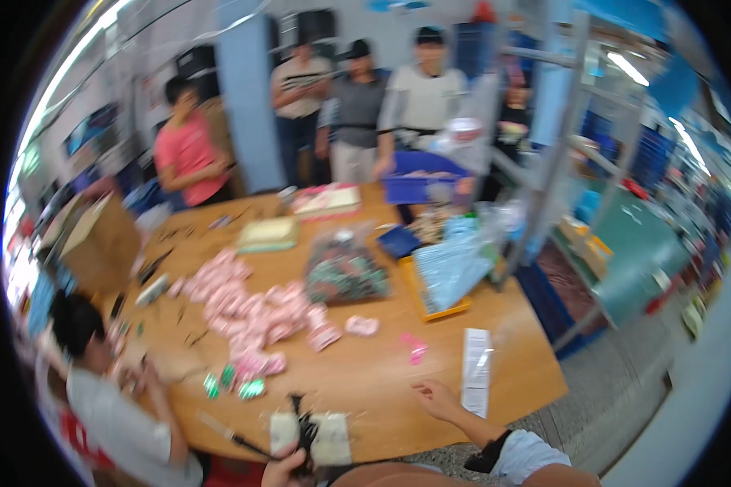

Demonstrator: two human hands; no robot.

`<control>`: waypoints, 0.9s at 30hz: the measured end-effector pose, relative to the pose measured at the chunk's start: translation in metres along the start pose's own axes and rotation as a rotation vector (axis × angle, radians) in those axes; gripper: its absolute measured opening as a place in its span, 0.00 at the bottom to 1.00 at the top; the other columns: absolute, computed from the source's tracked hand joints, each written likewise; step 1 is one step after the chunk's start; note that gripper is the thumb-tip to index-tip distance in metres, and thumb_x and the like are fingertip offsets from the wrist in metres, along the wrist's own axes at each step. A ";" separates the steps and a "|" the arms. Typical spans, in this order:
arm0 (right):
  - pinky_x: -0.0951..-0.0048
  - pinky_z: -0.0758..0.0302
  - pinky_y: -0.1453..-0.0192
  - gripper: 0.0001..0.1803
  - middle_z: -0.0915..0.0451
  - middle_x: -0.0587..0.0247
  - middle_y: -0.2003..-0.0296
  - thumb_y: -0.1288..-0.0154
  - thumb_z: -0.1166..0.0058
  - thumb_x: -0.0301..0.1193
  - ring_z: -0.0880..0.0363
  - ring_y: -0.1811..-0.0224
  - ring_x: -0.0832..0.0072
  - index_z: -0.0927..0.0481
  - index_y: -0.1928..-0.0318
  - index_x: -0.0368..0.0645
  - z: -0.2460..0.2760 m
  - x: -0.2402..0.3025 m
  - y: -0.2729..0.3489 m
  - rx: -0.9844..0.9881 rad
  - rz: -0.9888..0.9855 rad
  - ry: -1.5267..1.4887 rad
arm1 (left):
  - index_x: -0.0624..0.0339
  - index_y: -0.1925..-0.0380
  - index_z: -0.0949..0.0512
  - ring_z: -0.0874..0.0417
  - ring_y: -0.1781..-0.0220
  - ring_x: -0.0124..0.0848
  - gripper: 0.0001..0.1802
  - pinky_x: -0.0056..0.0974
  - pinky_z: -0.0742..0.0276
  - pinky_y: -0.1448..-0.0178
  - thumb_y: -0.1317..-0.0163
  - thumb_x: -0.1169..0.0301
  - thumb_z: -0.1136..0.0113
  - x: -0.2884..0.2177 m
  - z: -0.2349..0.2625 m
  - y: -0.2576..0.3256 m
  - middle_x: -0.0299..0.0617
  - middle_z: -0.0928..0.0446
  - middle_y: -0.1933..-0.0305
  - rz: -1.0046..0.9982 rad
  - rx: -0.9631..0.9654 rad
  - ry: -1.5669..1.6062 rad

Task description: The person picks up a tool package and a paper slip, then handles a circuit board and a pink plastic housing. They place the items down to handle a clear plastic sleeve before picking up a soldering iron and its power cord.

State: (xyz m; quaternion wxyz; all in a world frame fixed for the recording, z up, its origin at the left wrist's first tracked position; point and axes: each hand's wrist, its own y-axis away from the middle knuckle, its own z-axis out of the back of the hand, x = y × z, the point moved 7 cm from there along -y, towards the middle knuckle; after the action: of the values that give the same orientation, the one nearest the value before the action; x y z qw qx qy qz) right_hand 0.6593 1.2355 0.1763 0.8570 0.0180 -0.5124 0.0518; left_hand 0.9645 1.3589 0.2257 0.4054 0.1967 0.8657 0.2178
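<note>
Black cord [306, 438], bunched up with its plug end pointing away, is gripped by the left hand [283, 467] at the lower edge of the view, over the near side of the wooden bench [374, 373]. Its fingers are closed round the bundle, though the frame cuts off the wrist and the cord hides some fingertips. A slim tool [240, 441] with a pale tip juts out beside that hand; whether the hand holds it too, I cannot tell. Beneath the cord is a pale sheet [335, 430], partly covered. The right hand [439, 400] is near a white paper strip [476, 369] and some bright pink pieces [415, 349], its fingers loosely bent and partly open. Blur makes it hard to say whether they touch the bench. Farther in lie pale pink bundles [256, 312], their edges smeared.
</note>
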 end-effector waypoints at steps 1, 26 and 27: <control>0.75 0.29 0.60 0.16 0.27 0.56 0.62 0.45 0.52 0.33 0.27 0.60 0.73 0.28 0.57 0.38 -0.024 0.013 0.010 0.180 -0.064 -0.007 | 0.60 0.53 0.35 0.27 0.72 0.30 0.21 0.33 0.30 0.68 0.49 0.72 0.48 0.000 0.002 -0.001 0.39 0.29 0.72 -0.017 0.022 0.029; 0.69 0.28 0.59 0.18 0.27 0.54 0.63 0.54 0.53 0.20 0.27 0.62 0.68 0.32 0.58 0.38 -0.122 0.185 0.004 0.695 -0.262 -1.050 | 0.66 0.58 0.29 0.28 0.66 0.23 0.14 0.26 0.32 0.62 0.44 0.71 0.50 -0.032 -0.015 0.007 0.40 0.27 0.61 -0.125 0.006 0.078; 0.69 0.28 0.59 0.17 0.27 0.55 0.63 0.53 0.54 0.21 0.27 0.62 0.70 0.33 0.58 0.37 -0.121 0.181 0.003 0.705 -0.344 -1.102 | 0.66 0.59 0.29 0.28 0.67 0.23 0.14 0.26 0.32 0.62 0.45 0.71 0.50 -0.032 -0.013 0.006 0.40 0.27 0.62 -0.120 0.033 0.060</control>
State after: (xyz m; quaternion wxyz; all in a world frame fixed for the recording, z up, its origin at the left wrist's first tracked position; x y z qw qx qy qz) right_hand 0.8496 1.2614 0.2784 0.4095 0.4013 -0.8169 0.0620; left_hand 0.9743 1.3446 0.2567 0.3883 0.1446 0.8912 0.1844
